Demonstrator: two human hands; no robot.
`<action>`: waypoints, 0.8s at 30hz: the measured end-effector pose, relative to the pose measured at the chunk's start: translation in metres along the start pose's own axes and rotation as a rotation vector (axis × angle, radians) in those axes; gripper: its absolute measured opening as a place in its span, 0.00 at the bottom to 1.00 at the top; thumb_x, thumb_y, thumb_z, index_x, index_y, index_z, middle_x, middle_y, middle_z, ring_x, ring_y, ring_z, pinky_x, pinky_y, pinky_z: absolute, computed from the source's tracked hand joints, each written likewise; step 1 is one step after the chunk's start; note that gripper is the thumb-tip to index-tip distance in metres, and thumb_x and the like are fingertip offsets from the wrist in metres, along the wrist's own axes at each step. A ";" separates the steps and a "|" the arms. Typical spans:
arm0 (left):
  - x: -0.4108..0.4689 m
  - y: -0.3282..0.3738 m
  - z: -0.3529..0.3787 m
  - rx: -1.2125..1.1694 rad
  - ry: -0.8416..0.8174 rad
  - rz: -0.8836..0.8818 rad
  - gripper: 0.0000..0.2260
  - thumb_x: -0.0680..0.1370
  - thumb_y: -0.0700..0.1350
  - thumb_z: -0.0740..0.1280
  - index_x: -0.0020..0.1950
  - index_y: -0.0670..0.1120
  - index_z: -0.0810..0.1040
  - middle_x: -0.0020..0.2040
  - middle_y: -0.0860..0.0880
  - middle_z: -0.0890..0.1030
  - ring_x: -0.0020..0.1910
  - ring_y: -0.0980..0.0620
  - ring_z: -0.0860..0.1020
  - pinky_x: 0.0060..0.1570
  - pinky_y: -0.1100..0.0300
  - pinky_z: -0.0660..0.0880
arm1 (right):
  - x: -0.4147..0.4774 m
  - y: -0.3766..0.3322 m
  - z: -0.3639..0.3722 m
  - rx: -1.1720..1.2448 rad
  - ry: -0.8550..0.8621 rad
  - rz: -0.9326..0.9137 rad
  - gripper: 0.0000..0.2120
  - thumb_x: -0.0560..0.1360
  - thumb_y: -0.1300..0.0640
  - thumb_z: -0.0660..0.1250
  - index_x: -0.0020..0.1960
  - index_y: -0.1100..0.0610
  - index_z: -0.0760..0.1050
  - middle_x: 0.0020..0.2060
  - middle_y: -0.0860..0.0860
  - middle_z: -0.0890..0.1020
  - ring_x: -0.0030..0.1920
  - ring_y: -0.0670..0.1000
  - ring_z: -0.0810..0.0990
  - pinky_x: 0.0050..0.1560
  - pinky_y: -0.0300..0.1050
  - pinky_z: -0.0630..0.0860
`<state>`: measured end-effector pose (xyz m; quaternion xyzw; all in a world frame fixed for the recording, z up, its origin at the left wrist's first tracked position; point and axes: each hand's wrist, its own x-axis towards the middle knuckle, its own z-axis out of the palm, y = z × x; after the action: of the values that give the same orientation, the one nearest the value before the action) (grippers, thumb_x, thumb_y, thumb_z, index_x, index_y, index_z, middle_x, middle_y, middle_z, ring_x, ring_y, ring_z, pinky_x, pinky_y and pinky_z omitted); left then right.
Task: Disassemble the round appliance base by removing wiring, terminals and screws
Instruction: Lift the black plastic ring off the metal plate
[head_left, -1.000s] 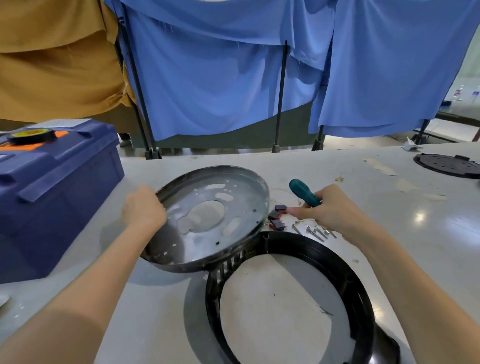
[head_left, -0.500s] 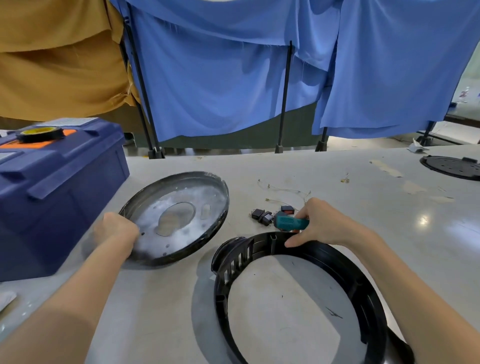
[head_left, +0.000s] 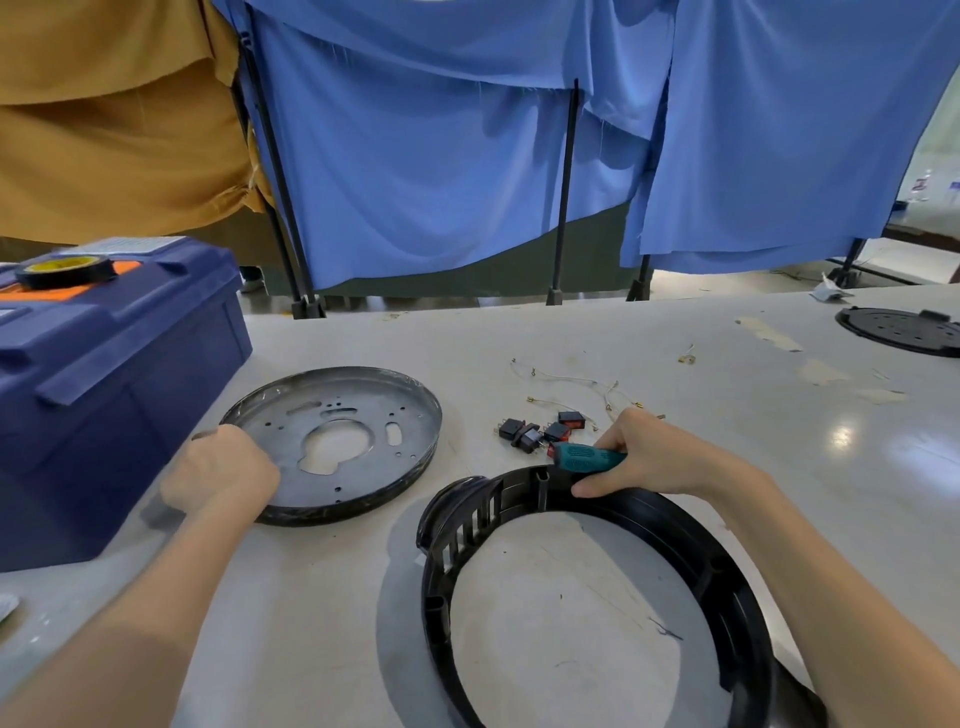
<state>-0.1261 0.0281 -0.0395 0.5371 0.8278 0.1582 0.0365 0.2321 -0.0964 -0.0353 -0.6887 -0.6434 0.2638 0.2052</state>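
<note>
The round metal plate (head_left: 340, 441) lies flat on the grey table (head_left: 311, 597), rim upward, just beside the blue toolbox (head_left: 104, 384). The left hand (head_left: 221, 475) is clenched on the plate's near-left rim, fingers curled over the edge; the rest of the plate extends away from the hand toward the right and rear.

The black plastic ring (head_left: 587, 587) lies flat on the table in front of the person, near the plate but not touching it. The right hand (head_left: 649, 457) rests on the far edge of the ring, thumb against its rim. This hand grasps a screwdriver by its teal handle (head_left: 587, 460), which protrudes leftward from the fist above the ring's far edge. The screwdriver's shaft is hidden by the hand.

Behind the handle, several small black and red switches (head_left: 540, 432) lie in a cluster on the table. Thin white wires (head_left: 571, 384) with metal terminals lie loose beyond the switches.

A roll of black tape (head_left: 65, 271) sits on the toolbox lid. A second black disc (head_left: 904, 330) lies at the far right of the table, well apart from both hands.
</note>
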 end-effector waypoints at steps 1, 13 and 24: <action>-0.001 -0.001 0.001 0.038 -0.004 0.016 0.14 0.74 0.37 0.64 0.59 0.37 0.76 0.58 0.35 0.76 0.56 0.36 0.76 0.50 0.49 0.71 | 0.000 0.000 0.000 0.000 0.001 -0.001 0.21 0.65 0.44 0.78 0.42 0.63 0.84 0.28 0.55 0.74 0.30 0.51 0.67 0.26 0.33 0.59; -0.006 0.000 0.002 0.272 0.004 0.159 0.16 0.77 0.42 0.62 0.64 0.43 0.73 0.60 0.35 0.73 0.56 0.40 0.76 0.46 0.54 0.67 | 0.000 0.001 -0.001 0.023 -0.043 -0.003 0.20 0.66 0.49 0.79 0.25 0.54 0.72 0.18 0.45 0.65 0.21 0.46 0.60 0.23 0.32 0.55; -0.011 0.002 0.001 0.280 0.020 0.201 0.15 0.77 0.40 0.62 0.64 0.42 0.74 0.61 0.34 0.73 0.57 0.37 0.76 0.53 0.52 0.71 | -0.003 -0.001 0.001 0.022 -0.032 -0.012 0.23 0.67 0.48 0.78 0.23 0.53 0.69 0.18 0.45 0.64 0.21 0.45 0.59 0.23 0.33 0.54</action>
<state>-0.1198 0.0192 -0.0408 0.6155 0.7841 0.0492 -0.0629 0.2305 -0.0996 -0.0348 -0.6782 -0.6477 0.2805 0.2042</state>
